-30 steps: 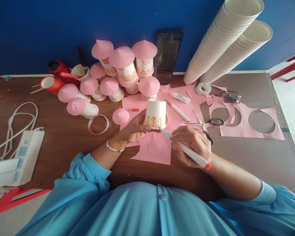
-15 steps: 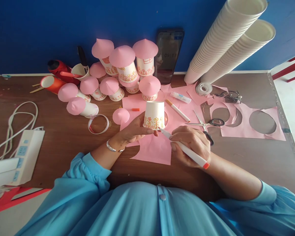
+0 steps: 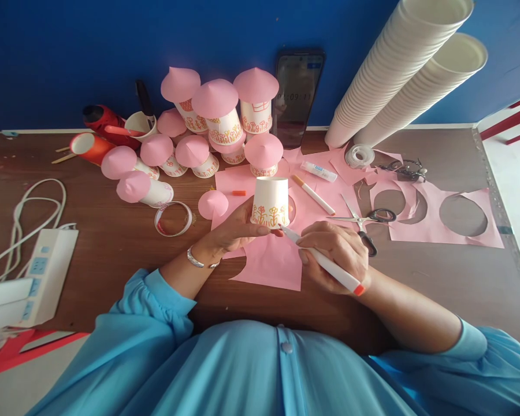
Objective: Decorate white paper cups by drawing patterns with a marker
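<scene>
My left hand holds an upside-down white paper cup by its lower rim, with red and yellow flowers drawn around the band near that rim. In my right hand is a white marker with a red end, its tip at the cup's lower right edge. Beneath the hands lie pink paper sheets. An orange-red marker cap and a small pink paper cone rest to the left of the cup.
Several cups with pink cone roofs stand behind, beside a phone. Scissors, another marker, a glue stick and tape lie right. Tall cup stacks lean at the wall; a power strip is left.
The cup has turned slightly and shifted a little left in my left hand. My right hand and the marker have moved slightly left with it.
</scene>
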A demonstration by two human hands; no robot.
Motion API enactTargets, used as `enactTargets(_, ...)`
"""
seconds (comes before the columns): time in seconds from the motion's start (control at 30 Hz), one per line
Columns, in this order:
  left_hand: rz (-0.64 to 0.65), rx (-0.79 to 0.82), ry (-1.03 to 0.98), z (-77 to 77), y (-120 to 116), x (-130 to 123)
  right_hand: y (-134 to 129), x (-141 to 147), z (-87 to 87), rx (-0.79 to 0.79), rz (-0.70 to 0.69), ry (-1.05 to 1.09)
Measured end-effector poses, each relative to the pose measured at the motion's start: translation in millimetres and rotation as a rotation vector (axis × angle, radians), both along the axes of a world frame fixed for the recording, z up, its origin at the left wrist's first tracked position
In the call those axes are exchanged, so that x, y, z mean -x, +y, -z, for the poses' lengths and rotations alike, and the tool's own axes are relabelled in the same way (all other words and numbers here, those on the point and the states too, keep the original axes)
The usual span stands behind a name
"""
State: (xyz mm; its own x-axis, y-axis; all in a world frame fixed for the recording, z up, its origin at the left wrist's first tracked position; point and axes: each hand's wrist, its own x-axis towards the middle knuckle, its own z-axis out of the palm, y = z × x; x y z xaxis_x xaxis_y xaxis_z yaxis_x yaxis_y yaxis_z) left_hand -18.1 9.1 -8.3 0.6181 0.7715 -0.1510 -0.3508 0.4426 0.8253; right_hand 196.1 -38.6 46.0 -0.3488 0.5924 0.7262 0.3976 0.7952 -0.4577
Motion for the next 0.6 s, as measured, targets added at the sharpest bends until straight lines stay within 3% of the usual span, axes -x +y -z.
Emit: enactTargets(0.6,0.014,-0.004,-0.046,-0.9,0.2,-0.9,-0.9,0.0,-2.9,0.007,0.017,-0.01)
